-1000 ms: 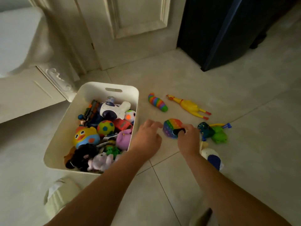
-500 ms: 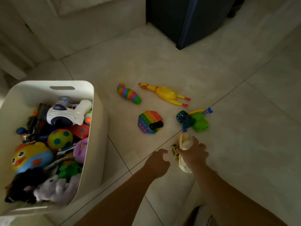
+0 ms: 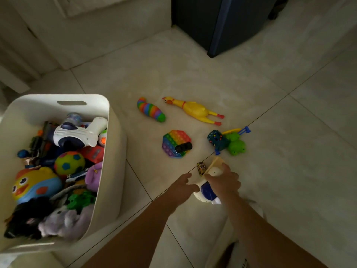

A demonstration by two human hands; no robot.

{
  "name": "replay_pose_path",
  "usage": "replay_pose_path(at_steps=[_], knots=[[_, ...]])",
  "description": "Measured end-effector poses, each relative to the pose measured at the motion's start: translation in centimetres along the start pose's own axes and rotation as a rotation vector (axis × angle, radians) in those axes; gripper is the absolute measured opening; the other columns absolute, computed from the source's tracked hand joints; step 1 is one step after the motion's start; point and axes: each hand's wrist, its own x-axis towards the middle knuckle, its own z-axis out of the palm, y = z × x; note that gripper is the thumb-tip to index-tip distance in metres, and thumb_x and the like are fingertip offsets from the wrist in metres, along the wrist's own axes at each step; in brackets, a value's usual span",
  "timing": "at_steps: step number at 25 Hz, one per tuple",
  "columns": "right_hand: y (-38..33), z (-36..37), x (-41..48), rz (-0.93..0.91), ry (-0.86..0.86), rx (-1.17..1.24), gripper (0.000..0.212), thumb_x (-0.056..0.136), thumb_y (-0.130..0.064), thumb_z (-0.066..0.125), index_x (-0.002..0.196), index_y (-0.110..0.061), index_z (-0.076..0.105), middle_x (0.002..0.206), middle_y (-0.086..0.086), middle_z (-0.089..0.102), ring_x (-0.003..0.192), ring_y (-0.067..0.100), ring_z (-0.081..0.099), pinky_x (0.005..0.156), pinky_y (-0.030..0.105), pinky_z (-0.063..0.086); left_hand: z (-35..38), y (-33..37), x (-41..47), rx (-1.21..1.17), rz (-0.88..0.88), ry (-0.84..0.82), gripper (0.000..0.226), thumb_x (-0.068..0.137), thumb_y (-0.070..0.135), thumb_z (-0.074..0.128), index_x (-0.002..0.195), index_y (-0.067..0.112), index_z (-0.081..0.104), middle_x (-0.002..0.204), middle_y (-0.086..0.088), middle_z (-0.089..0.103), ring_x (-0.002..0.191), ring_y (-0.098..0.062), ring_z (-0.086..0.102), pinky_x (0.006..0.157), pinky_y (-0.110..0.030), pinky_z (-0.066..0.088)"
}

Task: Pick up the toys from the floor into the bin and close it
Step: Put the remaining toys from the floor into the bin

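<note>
Now the bin, already heaped with toys and with no lid in view, is no longer where we work. A second ago both grips hovered close by its right wall, at the rainbow pop pad. They have since moved farther right of the bin and nearer us, onto the white-and-blue toy. That toy lies on the floor, well apart from the bin. Our right grip curls over its top and holds it. Our left grip, fingers loosely spread, reaches its bin-side flank, touching or just short; we cannot tell. We judge the lift is about to begin. A small yellow car lies just beyond the toy, untouched.
</note>
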Motion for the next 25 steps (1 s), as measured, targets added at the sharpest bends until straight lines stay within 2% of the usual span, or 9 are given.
replay_pose_path(at_steps=[4, 8, 11, 13, 14, 16, 17, 21, 25], knots=[[1.1, 1.1, -0.6, 0.048, -0.151, 0.179, 0.11, 0.06, -0.033, 0.089, 0.146, -0.037, 0.02, 0.137, 0.011, 0.035, 0.123, 0.039, 0.045, 0.086, 0.059, 0.053, -0.5, -1.6, -0.7, -0.006, -0.012, -0.015, 0.076, 0.084, 0.02, 0.069, 0.148, 0.03, 0.029, 0.151, -0.002, 0.035, 0.131, -0.022, 0.042, 0.105, -0.035, 0.04], [-0.3, 2.0, -1.5, -0.034, -0.26, 0.247, 0.085, 0.069, -0.023, 0.083, 0.137, -0.029, 0.032, 0.128, 0.005, 0.047, 0.111, 0.029, 0.053, 0.072, 0.041, 0.055, -1.3, -2.4, -0.6, 0.152, 0.121, -0.008, 0.068, 0.08, 0.022, 0.075, 0.138, 0.021, 0.039, 0.122, 0.006, 0.048, 0.109, -0.011, 0.048, 0.087, -0.02, 0.044], [-2.0, 2.2, -2.3, -0.053, -0.476, 0.264, 0.062, 0.078, -0.025, 0.074, 0.13, -0.028, 0.039, 0.121, 0.003, 0.048, 0.104, 0.024, 0.055, 0.06, 0.027, 0.048, -2.8, -2.7, -0.4, 0.244, 0.105, 0.043, 0.066, 0.065, 0.044, 0.082, 0.12, 0.023, 0.053, 0.112, 0.004, 0.061, 0.1, -0.014, 0.06, 0.088, -0.032, 0.055], [-2.4, 2.2, -2.2, -0.051, -0.365, 0.311, 0.046, 0.086, -0.037, 0.065, 0.123, -0.014, 0.049, 0.109, 0.007, 0.055, 0.096, 0.029, 0.059, 0.064, 0.031, 0.05, -3.7, -3.0, -0.6, 0.235, 0.073, 0.089, 0.063, 0.062, 0.051, 0.082, 0.111, 0.022, 0.056, 0.104, 0.002, 0.064, 0.093, -0.017, 0.064, 0.079, -0.035, 0.059], [-2.4, 2.1, -1.6, -0.033, -0.195, 0.322, 0.046, 0.089, -0.039, 0.061, 0.119, -0.005, 0.053, 0.107, 0.011, 0.058, 0.094, 0.033, 0.06, 0.07, 0.035, 0.051, -4.0, -3.1, -0.8, 0.205, 0.067, 0.114, 0.06, 0.063, 0.05, 0.081, 0.109, 0.021, 0.056, 0.101, 0.002, 0.063, 0.09, -0.017, 0.064, 0.073, -0.033, 0.06], [-1.7, 1.8, -0.2, 0.023, 0.148, 0.24, 0.051, 0.088, -0.036, 0.065, 0.122, -0.002, 0.051, 0.121, 0.021, 0.054, 0.101, 0.036, 0.057, 0.084, 0.043, 0.051, -4.2, -3.4, -1.1, 0.114, 0.057, 0.16, 0.055, 0.067, 0.048, 0.08, 0.108, 0.02, 0.055, 0.099, 0.001, 0.063, 0.087, -0.016, 0.064, 0.067, -0.03, 0.06], [-1.3, 1.5, 0.5, 0.022, 0.218, 0.179, 0.058, 0.085, -0.035, 0.068, 0.131, -0.007, 0.046, 0.13, 0.023, 0.046, 0.109, 0.039, 0.053, 0.09, 0.047, 0.05, -4.3, -3.7, -1.0, 0.068, 0.053, 0.175, 0.055, 0.068, 0.048, 0.08, 0.108, 0.02, 0.054, 0.1, -0.001, 0.063, 0.088, -0.018, 0.065, 0.07, -0.033, 0.061], [-0.3, 1.7, 2.4, -0.088, 0.04, -0.052, 0.08, 0.085, -0.032, 0.068, 0.15, -0.036, 0.022, 0.154, 0.013, 0.017, 0.129, 0.043, 0.038, 0.098, 0.049, 0.045, -4.5, -4.3, -0.6, 0.007, 0.031, 0.199, 0.056, 0.067, 0.052, 0.078, 0.106, 0.019, 0.055, 0.102, -0.003, 0.065, 0.092, -0.02, 0.066, 0.082, -0.042, 0.059], [-0.8, 2.4, 3.3, -0.099, -0.048, -0.114, 0.072, 0.085, -0.023, 0.067, 0.146, -0.033, 0.029, 0.142, 0.016, 0.033, 0.119, 0.04, 0.048, 0.096, 0.046, 0.047, -4.6, -4.2, -0.4, -0.031, 0.019, 0.191, 0.054, 0.068, 0.051, 0.078, 0.105, 0.019, 0.055, 0.102, -0.003, 0.065, 0.092, -0.02, 0.065, 0.081, -0.038, 0.059]])
